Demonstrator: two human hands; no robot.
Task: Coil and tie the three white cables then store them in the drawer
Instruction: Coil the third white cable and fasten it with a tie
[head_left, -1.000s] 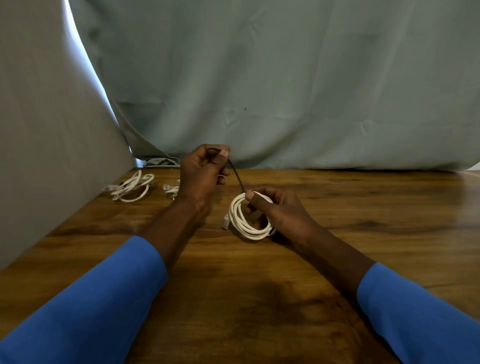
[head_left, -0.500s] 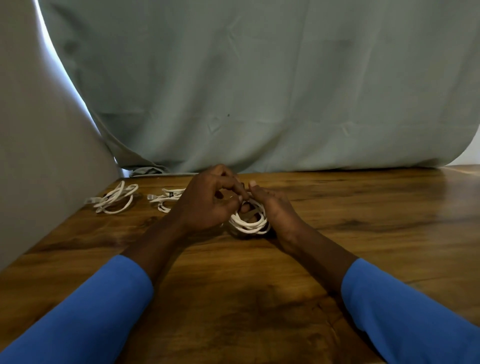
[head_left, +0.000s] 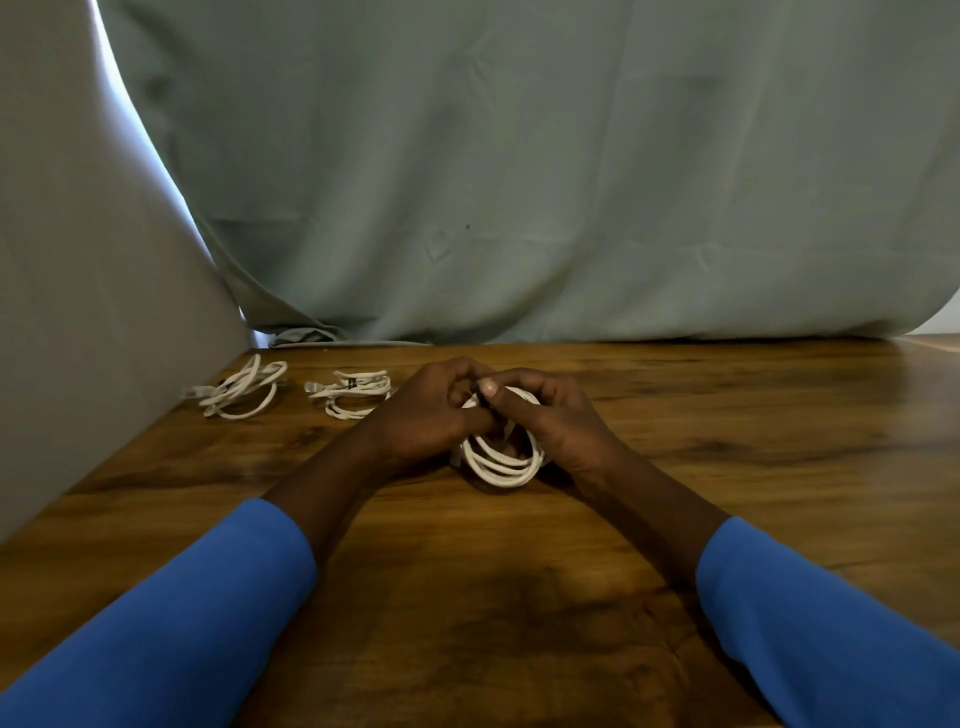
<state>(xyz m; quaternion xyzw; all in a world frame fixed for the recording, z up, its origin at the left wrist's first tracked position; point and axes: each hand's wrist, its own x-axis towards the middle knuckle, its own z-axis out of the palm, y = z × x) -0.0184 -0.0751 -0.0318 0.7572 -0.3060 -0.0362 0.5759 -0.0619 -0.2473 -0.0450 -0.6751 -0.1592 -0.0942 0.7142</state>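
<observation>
White cable coil, right hand fingers curled round it, left hand fingers apparently pinching dark tie above

A wooden desk with dark, streaky grain is filling the lower half of the view, its surface catching a soft sheen. A creased grey-green cloth is hanging behind it as a backdrop, its hem bunching on the desk's far left corner. A paler grey sheet is leaning in from the left. Between the two, a narrow strip of daylight is shining through, and a bright patch is showing at the far right.
</observation>
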